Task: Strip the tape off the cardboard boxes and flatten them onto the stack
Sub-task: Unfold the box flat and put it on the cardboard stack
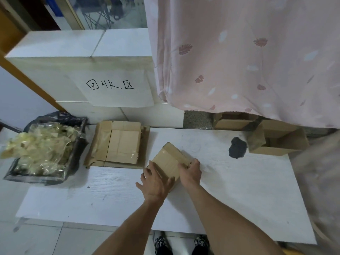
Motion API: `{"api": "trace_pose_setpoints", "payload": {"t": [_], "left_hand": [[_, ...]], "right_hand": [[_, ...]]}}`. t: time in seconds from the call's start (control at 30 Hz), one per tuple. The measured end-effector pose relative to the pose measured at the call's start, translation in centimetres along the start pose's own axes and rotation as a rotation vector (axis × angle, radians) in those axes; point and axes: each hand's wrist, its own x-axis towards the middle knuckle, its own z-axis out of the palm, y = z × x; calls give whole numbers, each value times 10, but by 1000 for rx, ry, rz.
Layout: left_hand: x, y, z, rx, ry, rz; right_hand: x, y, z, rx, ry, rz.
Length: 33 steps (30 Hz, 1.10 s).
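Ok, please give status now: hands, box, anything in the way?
Both hands, left hand and right hand, gripping small taped box on table. Flattened stack behind-left. Path to stack clear.

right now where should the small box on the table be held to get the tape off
Hold the small box by its two opposite side walls, from the near side, as the left hand and right hand do. That likely leaves the taped top seam free to peel.

The near side of the small box [170, 161] is hidden by both hands; the shoes [161, 243] are cut off.
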Motion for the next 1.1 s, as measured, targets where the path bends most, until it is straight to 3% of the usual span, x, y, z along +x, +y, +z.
{"api": "trace_pose_setpoints", "payload": {"t": [0.17,0.33,0.5,0.67,0.83,1.1], "left_hand": [[-3,11,0,-50,9,60],[-13,33,-17,-304,127,0],[-20,30,-33,-401,126,12],[-25,25,-35,-381,-31,-12],[-27,25,-30,-369,-140,43],[-18,30,-28,-241,-122,30]], "right_hand": [[-1,-3,-12,68,-8,53],[-20,-10,-17,-77,1,-190],[-38,-4,-34,-259,41,-401],[-51,0,-48,-246,-20,-306],[-54,4,-51,-214,50,-271],[-37,3,-41,-403,31,-181]]}}
